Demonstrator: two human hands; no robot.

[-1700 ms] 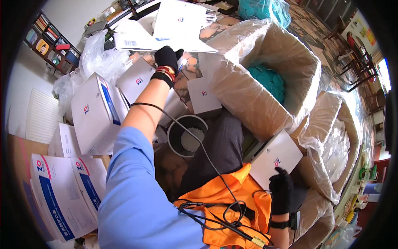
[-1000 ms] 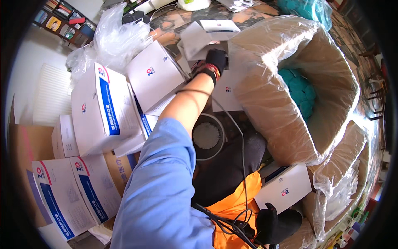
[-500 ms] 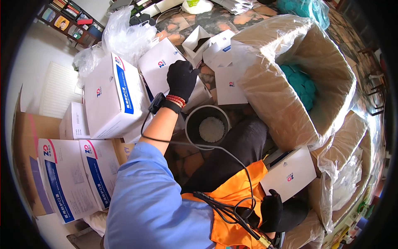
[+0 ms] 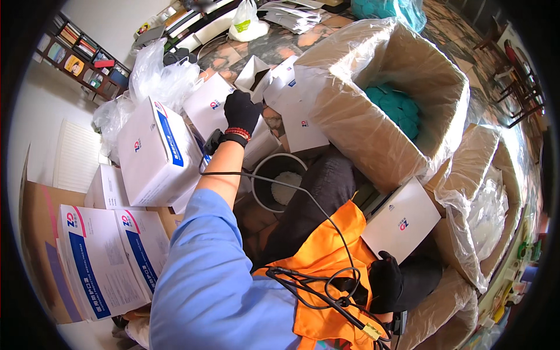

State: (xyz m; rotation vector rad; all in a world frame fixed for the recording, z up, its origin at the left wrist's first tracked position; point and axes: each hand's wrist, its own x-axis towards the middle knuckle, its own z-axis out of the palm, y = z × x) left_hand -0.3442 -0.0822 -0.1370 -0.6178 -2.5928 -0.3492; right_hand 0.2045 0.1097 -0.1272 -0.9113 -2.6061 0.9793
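My left hand (image 4: pixel 243 111), in a black glove, is closed in a fist against the edge of a white carton (image 4: pixel 209 105) with a printed face. Its curled fingers hide whatever they hold. My right hand (image 4: pixel 385 281), also black-gloved, is low at the right beside my knee. Its fingers are curled, the thumb side upward, close to the lower edge of a tilted white box (image 4: pixel 402 222). What that hand holds, if anything, is hidden. Between the hands stands a dark round bin (image 4: pixel 261 189) with white material inside.
A large plastic-lined carton (image 4: pixel 446 96) holds turquoise pieces (image 4: pixel 392 108). Another lined carton (image 4: pixel 461 192) stands at the right. White boxes (image 4: pixel 154 154) are stacked on the left. A black cable (image 4: pixel 303 189) crosses my arm and lap, over an orange cloth (image 4: pixel 326 256).
The view has shifted, so most things sit a little further left. My left fist stays at the same carton; my right hand stays by the tilted box.
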